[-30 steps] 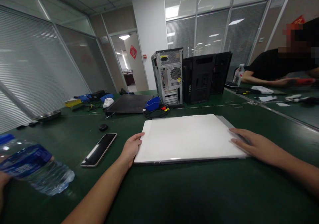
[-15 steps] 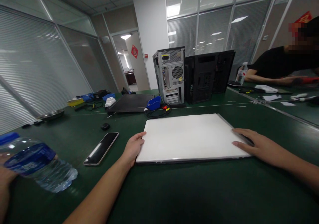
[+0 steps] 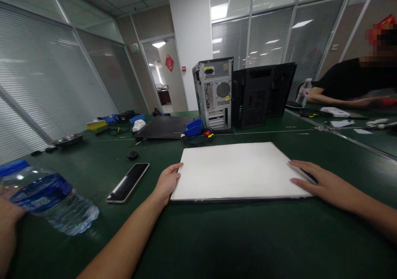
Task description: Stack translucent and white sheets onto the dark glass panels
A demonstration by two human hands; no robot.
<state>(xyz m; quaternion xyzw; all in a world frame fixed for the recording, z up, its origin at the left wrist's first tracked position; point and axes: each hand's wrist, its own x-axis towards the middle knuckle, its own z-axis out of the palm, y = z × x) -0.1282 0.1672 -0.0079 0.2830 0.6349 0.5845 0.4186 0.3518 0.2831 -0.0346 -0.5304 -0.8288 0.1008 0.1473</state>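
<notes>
A flat white rectangular panel [image 3: 232, 171] with a thin dark underside lies low over the green table in front of me. My left hand [image 3: 167, 181] is closed on its left edge, thumb and a finger showing near the rim. At the opposite edge, my right hand [image 3: 316, 181] grips the panel between thumb and fingers. The undersides of both hands are hidden. Left of my left hand lies a phone [image 3: 128, 183] with a dark screen, and beyond it a small round black object [image 3: 132, 155].
Another person's hand [image 3: 9, 212] is at the left beside a water bottle [image 3: 49, 198]. Computer cases [image 3: 215, 95] stand behind the panel, near a blue bin [image 3: 194, 128], cables and a dark flat panel [image 3: 166, 127]. Across the table at right sits a person in black [image 3: 344, 78].
The view has shifted very slightly, so things sit a little farther right. Both hands keep their places on the white panel.
</notes>
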